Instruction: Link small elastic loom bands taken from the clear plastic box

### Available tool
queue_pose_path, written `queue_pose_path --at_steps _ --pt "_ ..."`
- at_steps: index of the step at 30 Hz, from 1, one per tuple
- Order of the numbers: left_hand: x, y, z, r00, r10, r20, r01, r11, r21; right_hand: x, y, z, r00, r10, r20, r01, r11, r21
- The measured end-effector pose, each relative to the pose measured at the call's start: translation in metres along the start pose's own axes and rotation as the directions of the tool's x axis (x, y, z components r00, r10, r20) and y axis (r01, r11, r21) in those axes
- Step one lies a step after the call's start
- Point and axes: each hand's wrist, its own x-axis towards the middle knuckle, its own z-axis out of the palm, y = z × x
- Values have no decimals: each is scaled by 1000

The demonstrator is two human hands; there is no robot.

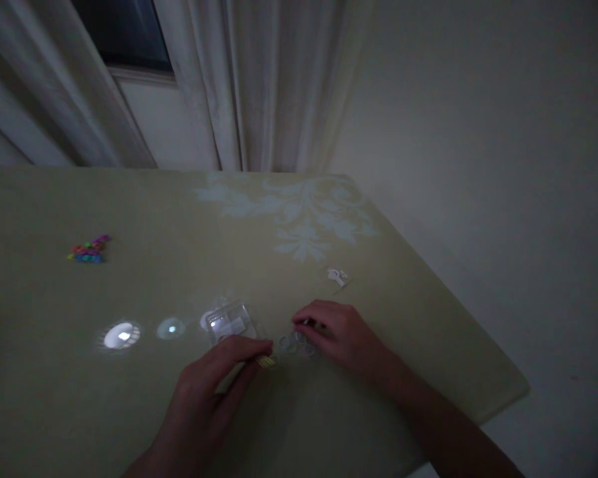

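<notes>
The scene is dim. My left hand (214, 385) rests low on a pale green table (129, 398), its fingers pinched on a small yellowish object (267, 362). My right hand (336, 332) lies just to its right, fingers curled over a cluster of small clear round pieces (295, 343); whether it grips one I cannot make out. A small clear plastic box (228, 324) sits just above my left fingertips.
A small pile of bright multicoloured bits (90, 250) lies at the far left. A tiny white object (337, 276) sits beyond my right hand. Light spots (122, 335) glint on the table. Curtains (259, 79) and a dark window stand behind; the table's edge drops off at right.
</notes>
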Motion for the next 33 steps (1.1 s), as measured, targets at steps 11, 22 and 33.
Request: queue_pose_path --at_steps 11,22,33 --pt "1 -4 -9 997 59 -44 -57 997 58 3 9 -17 967 157 199 -130 981 -145" --pt "0 -36 -36 993 107 -53 -75 905 419 1 2 -6 970 128 209 -95 982 -161" --pt "9 -54 -50 991 105 -86 -42 839 542 0 3 -5 974 119 194 -86 982 -169"
